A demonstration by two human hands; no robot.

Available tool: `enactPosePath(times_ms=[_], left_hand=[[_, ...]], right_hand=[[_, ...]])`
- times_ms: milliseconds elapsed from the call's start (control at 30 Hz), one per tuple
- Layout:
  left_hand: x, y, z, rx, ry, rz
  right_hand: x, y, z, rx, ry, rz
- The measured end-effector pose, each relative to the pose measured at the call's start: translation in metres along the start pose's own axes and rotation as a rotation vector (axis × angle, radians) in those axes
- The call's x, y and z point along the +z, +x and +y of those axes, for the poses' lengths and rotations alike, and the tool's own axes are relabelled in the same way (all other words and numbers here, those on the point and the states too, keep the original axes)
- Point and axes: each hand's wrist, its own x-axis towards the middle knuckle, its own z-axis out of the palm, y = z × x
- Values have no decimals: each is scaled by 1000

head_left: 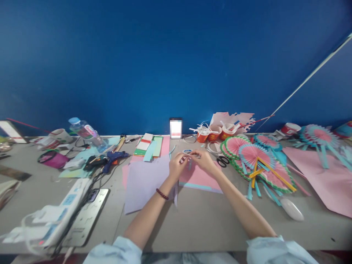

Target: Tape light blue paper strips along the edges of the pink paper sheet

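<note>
Centrally, left hand (177, 165) and right hand (202, 160) meet above pink paper sheet (200, 179), fingertips pinching small light-blue paper strip (189, 164) between them. Strip long axis roughly vertical in view, hanging toward sheet. Both forearms converge from lower edge, wrists low near grey table (209, 220). Lilac sheet (145, 181) left; paper fans (258, 161) right.

Two bare forearms out over the table, pale blue sleeves pushed up near the elbows, loose and soft-looking. A bracelet (162, 194) of small dark red beads circles the left wrist. Left hand (178, 165) and right hand (204, 160) are both bare, ungloved.
</note>
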Motion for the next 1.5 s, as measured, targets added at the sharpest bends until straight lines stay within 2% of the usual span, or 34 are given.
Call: enactPosePath(times_ms=[333,600,767,1067,1333,1500], left_hand=[[7,0,-8,-86,-129,-51],[7,1,-14,-57,-168,-96],[5,1,-12,1,-144,-103],[8,-2,-10,-55,-158,-92],[4,-4,-9,87,-38,-90],[4,-3,-10,161,2,-124]], right_hand=[[2,1,7,33,-50,-20],[3,-1,1,22,-4,-9],[2,-3,-2,72,24,-8],[3,-1,2,100,-18,0],[3,-2,0,164,119,-43],[8,1,8,188,163,-36]])
